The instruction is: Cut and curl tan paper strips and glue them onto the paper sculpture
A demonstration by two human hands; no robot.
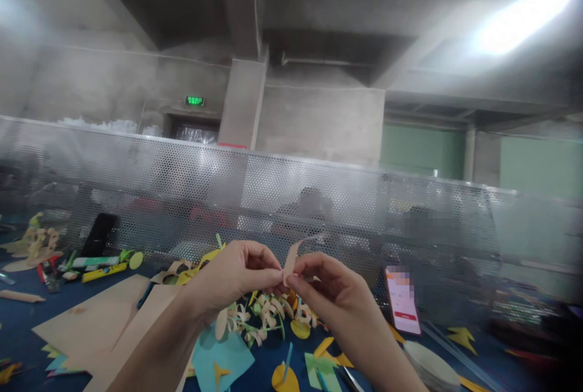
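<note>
A narrow beige paper strip [293, 256] is pinched between my two hands at the centre, its upper end curving up and to the right. My left hand [246, 270] closes its thumb and fingertips on the strip's lower end. From the other side my right hand [323, 286] grips the same strip between thumb and index finger. Just below and behind the hands lie curled paper pieces [268, 313] in beige, green and yellow. A light blue paper sheet [223, 355] rests under my left wrist.
Beige paper sheets [98, 319] lie at the left, near a yellow cutter [104, 272] and a black phone [99, 234]. At the right stand a lit phone [403, 301] and a tape roll [430, 364]. A perforated metal screen [273, 179] runs behind; people are visible through it.
</note>
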